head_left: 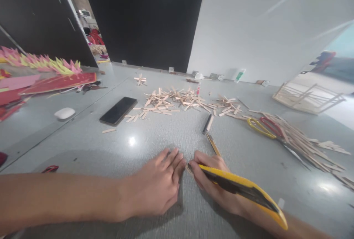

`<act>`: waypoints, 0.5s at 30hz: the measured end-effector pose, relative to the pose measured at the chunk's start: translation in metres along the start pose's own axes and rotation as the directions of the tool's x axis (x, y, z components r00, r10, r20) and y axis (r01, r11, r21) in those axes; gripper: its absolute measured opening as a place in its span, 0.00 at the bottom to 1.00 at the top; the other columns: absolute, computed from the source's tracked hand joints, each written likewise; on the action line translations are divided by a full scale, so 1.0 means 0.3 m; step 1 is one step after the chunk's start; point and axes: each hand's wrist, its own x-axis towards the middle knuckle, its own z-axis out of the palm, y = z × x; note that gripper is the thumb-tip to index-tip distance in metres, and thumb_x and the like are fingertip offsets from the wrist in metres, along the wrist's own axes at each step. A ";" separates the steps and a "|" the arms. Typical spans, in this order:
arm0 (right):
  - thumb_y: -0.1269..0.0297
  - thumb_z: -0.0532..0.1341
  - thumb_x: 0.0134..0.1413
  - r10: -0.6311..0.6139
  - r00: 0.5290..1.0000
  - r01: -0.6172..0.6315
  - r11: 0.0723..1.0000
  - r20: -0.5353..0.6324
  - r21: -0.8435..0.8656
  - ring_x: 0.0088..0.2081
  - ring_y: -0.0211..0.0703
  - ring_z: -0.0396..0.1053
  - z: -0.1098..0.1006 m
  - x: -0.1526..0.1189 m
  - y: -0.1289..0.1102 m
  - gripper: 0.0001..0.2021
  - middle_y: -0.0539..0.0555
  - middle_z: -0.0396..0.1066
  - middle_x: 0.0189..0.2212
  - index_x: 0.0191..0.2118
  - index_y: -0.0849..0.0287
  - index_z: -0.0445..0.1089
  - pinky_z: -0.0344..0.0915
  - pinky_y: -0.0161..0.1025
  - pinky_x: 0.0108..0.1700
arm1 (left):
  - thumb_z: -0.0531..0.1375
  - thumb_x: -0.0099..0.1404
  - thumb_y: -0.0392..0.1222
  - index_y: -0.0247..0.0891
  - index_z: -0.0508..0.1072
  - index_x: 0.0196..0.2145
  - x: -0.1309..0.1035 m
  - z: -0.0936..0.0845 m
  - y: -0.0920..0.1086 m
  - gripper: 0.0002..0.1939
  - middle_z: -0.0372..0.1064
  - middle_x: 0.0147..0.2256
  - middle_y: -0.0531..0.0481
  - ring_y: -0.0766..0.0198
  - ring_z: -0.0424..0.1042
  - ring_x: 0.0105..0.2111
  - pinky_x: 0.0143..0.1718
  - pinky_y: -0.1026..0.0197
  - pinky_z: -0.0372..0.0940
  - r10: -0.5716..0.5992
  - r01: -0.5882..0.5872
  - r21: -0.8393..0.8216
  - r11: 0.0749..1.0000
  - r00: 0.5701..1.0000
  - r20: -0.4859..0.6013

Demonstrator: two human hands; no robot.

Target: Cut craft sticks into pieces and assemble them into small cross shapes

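Note:
My right hand [212, 174] is closed around a yellow-and-black utility knife [243, 187]. Its handle slants back over my forearm, and the tip points down at the table near my left fingers. My left hand [160, 180] presses on the tabletop with its fingers bent and close together; what lies under them is hidden. A small pale sliver of wood [189, 168] shows between the two hands. Just beyond my right hand lies a thin yellowish-brown stick [212, 145], partly covered by it. Past that, a dark rod [207, 124] rests beside a short wooden strip [210, 123].
A heap of cut wooden strips [171, 100] spreads across the middle. On the left are a phone [118, 110], a white case [65, 113] and red paper craft [61, 83]. Scissors [272, 134] lie on longer strips [304, 139] at right, near a wooden frame [295, 109]. Panels stand behind.

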 end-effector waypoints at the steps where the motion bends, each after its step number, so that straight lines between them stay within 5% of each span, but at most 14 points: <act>1: 0.58 0.51 0.74 -0.002 1.000 0.002 1.000 0.014 -0.004 0.22 0.38 0.60 -0.004 0.001 -0.003 0.18 0.42 0.59 0.19 0.28 0.53 0.53 0.59 0.38 0.32 | 0.48 0.78 0.45 0.18 0.68 0.62 0.001 -0.001 -0.002 0.28 0.69 0.61 0.30 0.38 0.67 0.63 0.63 0.43 0.55 0.005 -0.005 -0.002 1.000 1.000 0.013; 15: 0.61 0.48 0.73 -0.052 0.998 0.053 0.998 0.045 -0.040 0.21 0.39 0.55 -0.022 0.023 -0.014 0.17 0.42 0.55 0.19 0.28 0.52 0.49 0.57 0.42 0.32 | 0.51 0.75 0.43 0.13 0.66 0.63 0.004 -0.001 -0.001 0.29 0.65 0.62 0.24 0.34 0.65 0.64 0.64 0.42 0.58 0.035 -0.036 0.011 0.999 0.996 0.078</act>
